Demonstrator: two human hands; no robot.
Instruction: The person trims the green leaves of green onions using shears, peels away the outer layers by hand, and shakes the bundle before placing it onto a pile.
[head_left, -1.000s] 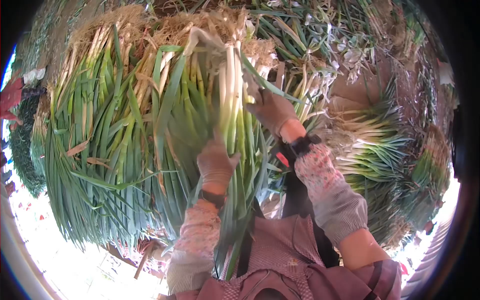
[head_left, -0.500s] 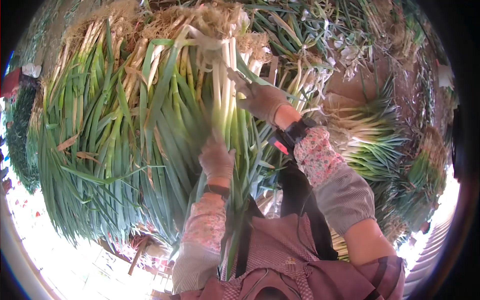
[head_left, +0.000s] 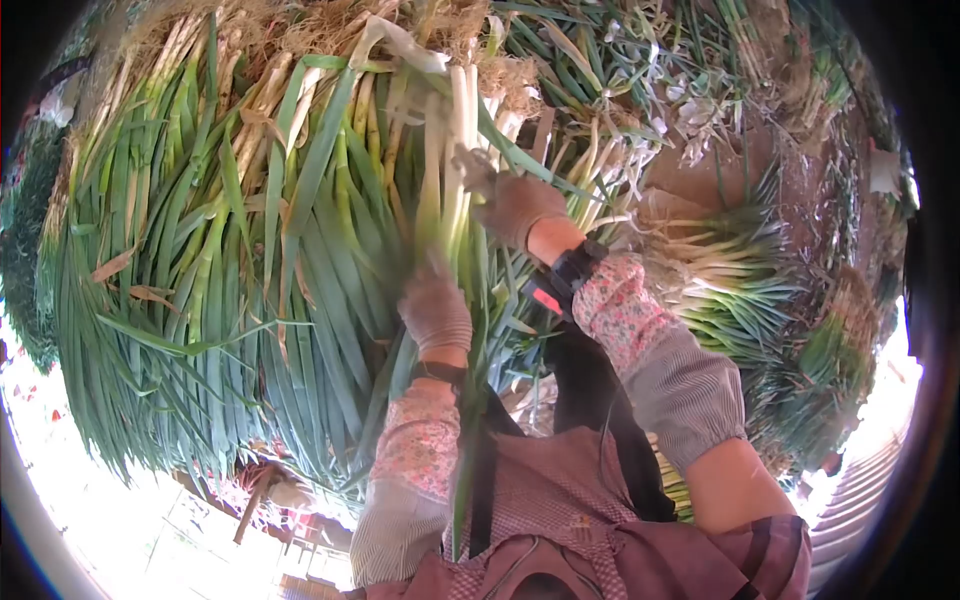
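Note:
A large pile of long green onions (head_left: 330, 230) lies with roots toward the top and green leaves toward me. My gloved left hand (head_left: 436, 312) is at the middle, its fingers blurred against the green part of a few stalks. My gloved right hand (head_left: 515, 205) is higher and to the right, beside the pale stems (head_left: 461, 130), its fingertips blurred. What either hand grips is too smeared to tell. A pale dry leaf (head_left: 405, 45) hangs near the roots above the hands.
A smaller fanned bunch of green onions (head_left: 735, 290) lies to the right. Loose leaves and peelings (head_left: 690, 110) cover the upper right. More bunches (head_left: 835, 350) stand at the far right. Dark-clad legs (head_left: 595, 400) show below my right hand.
The pile has shifted slightly left in view. My right hand sits a little lower and further left relative to the frame; my left hand has barely moved.

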